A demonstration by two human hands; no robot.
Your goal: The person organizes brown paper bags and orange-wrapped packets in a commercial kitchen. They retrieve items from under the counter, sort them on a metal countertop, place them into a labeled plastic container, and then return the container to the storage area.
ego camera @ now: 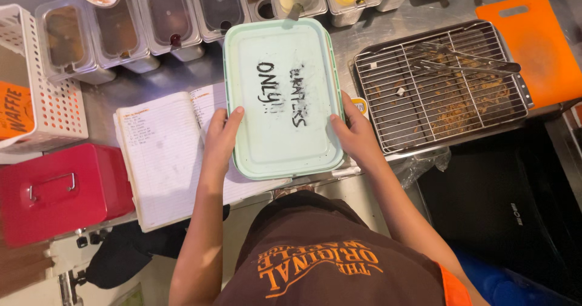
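A worker in a brown apron stands at a stainless-steel counter point(388, 24), gripping a pale green lidded container point(282, 100) with both bare hands. The left hand point(223, 137) clamps the container's left edge, thumb pressed flat on the lid; the right hand point(356, 133) clasps the right edge in the same way, so the two hands sit well apart with the box between them. The container is held level above the counter's front edge, its near left corner overlapping an open lined notebook point(160, 151) that lies flat beneath it. Smudged black handwriting runs across the lid. To the right, a wire cooling rack point(439, 87) rests in a crumb-strewn tray, with metal tongs point(467, 60) lying across its far side and an orange cutting board point(536, 45) beyond it. A red metal cash box point(60, 191) sits at the far left beside a white perforated basket point(42, 94). A row of clear sauce bins point(170, 15) lines the back of the counter.
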